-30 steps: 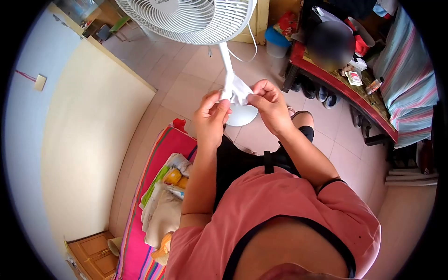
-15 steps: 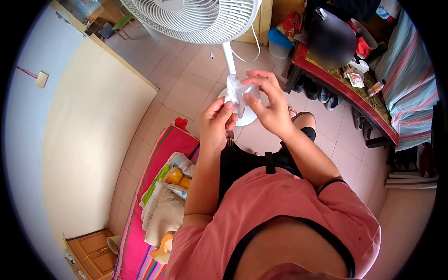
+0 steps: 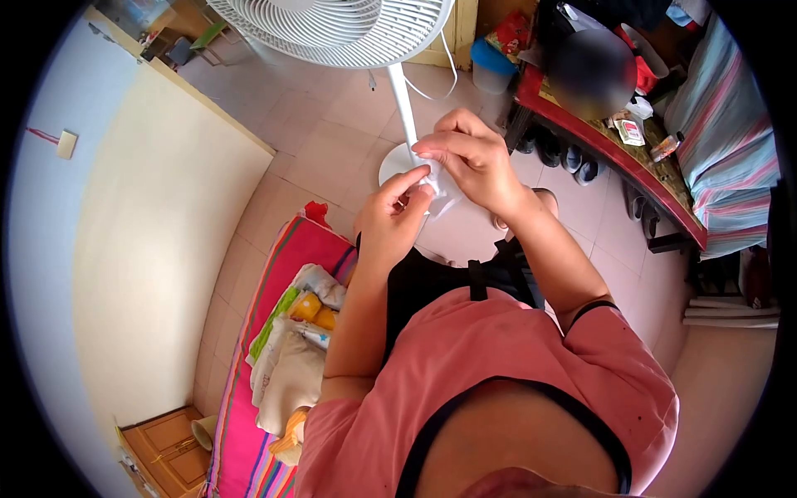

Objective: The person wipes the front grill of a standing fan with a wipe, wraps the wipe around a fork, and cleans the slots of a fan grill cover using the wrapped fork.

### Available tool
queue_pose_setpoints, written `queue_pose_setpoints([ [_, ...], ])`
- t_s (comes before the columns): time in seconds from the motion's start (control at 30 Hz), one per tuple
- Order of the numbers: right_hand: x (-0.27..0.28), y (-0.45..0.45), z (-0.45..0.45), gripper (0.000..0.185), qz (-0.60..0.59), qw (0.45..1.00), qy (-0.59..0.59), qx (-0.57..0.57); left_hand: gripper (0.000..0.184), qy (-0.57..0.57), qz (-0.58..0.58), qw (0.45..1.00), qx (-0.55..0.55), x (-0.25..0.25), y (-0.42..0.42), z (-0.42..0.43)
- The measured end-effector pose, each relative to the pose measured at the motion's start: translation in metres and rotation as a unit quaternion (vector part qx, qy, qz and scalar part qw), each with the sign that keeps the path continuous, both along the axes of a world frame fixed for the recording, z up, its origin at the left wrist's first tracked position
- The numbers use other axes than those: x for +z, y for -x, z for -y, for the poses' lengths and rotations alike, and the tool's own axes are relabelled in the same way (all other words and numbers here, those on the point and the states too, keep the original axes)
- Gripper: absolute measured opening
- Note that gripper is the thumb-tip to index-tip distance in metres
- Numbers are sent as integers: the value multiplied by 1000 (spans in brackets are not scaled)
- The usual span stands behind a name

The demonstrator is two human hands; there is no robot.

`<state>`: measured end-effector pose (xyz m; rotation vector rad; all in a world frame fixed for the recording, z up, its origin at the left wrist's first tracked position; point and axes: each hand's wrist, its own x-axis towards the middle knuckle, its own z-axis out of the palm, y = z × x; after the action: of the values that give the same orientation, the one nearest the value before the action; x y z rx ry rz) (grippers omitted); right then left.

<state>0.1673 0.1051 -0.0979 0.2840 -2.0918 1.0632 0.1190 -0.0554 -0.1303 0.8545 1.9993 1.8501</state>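
Note:
Between my two hands, in front of the fan's pole, is a thin white, partly see-through piece of material [image 3: 442, 196]. My left hand [image 3: 397, 214] pinches it from the left with thumb and forefinger. Just above and to the right, my right hand [image 3: 471, 158] is closed in a pinch at its upper part. The material hangs crumpled below my fingers, and I cannot make out whether it is cloth or plastic. Behind it stands a white fan [image 3: 349, 37] on a round base [image 3: 395, 168].
A pink striped mat [image 3: 267, 290] with folded clothes [image 3: 290, 373] lies at my left. At the right are a red-edged bench [image 3: 614, 158] with small items, and shoes [image 3: 571, 158] beneath. A blue bin [image 3: 491, 70] stands behind. A pale door panel [image 3: 166, 249] is far left.
My right hand, whose fingers were spread half a second ago, has closed at the white material. Both hands and the material have shifted slightly to the right, and the material now hangs lower.

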Motion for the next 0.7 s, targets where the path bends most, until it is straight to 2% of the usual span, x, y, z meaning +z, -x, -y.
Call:
queue_pose_setpoints([
  [0.07,6,0,-2,18,13,1000,-1,11,24,5,5,1000,-8,0,2,2],
  [0.13,13,-1,-3,10,169,978,72,103,23,10,9,1000,-17,2,4,0],
  [0.2,5,4,-2,12,189,966,119,126,27,-44,-40,998,25,6,3,-6],
  [0.23,1,5,-2,15,207,953,165,149,29,-4,-43,999,22,10,4,-3],
  [0.27,-2,3,-1,15,206,953,166,148,29,-4,-43,999,21,8,4,-3],
  [0.33,-7,-3,1,27,198,926,315,67,27,-39,37,998,35,3,6,-5],
  [0.4,-24,-10,5,33,159,928,326,85,27,-61,73,994,46,-4,11,-3],
  [0.47,-32,-19,12,26,249,916,297,105,26,-82,108,989,52,-9,14,-1],
  [0.53,-41,-20,11,20,258,905,317,114,17,-105,189,975,43,-12,16,0],
  [0.6,-38,-22,8,16,148,907,379,108,13,-121,203,971,35,-6,11,-4],
  [0.7,-33,-18,9,14,137,881,443,97,17,-145,230,962,10,1,4,-8],
])
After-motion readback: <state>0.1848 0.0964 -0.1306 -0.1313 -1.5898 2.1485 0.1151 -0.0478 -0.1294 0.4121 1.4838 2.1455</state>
